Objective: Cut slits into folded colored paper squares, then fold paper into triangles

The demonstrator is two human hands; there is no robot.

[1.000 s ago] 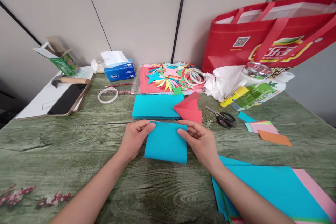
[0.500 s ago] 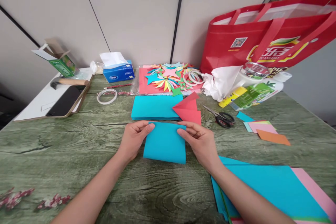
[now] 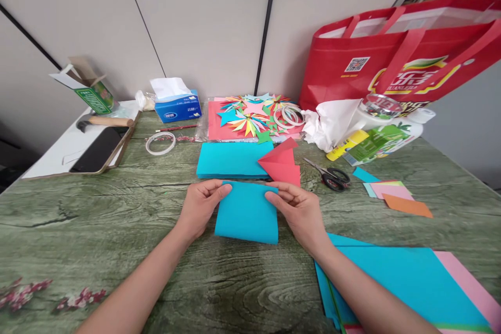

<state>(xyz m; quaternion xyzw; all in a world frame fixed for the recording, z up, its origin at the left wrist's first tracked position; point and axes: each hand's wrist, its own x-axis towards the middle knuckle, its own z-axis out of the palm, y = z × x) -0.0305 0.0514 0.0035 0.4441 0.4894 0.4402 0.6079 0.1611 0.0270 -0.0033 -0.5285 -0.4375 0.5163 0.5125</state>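
Observation:
A small blue sheet of paper (image 3: 247,215) is held between my two hands above the table, its lower edge slightly curved. My left hand (image 3: 201,206) pinches its upper left corner, thumb in front and fingers behind. At the upper right corner my right hand (image 3: 295,209) grips it the same way. Just beyond lies a stack of blue paper (image 3: 233,159), with a folded red paper (image 3: 282,164) over its right end. Black-handled scissors (image 3: 332,176) rest to the right of the red paper.
Blue and pink sheets (image 3: 403,276) lie under my right forearm. Coloured scraps (image 3: 407,206), a yellow glue stick (image 3: 347,145) and a red bag (image 3: 344,73) are on the right. Tape (image 3: 160,152), a tissue box (image 3: 178,108) and a phone (image 3: 97,150) stand left. Paper stars (image 3: 250,122) lie at the back.

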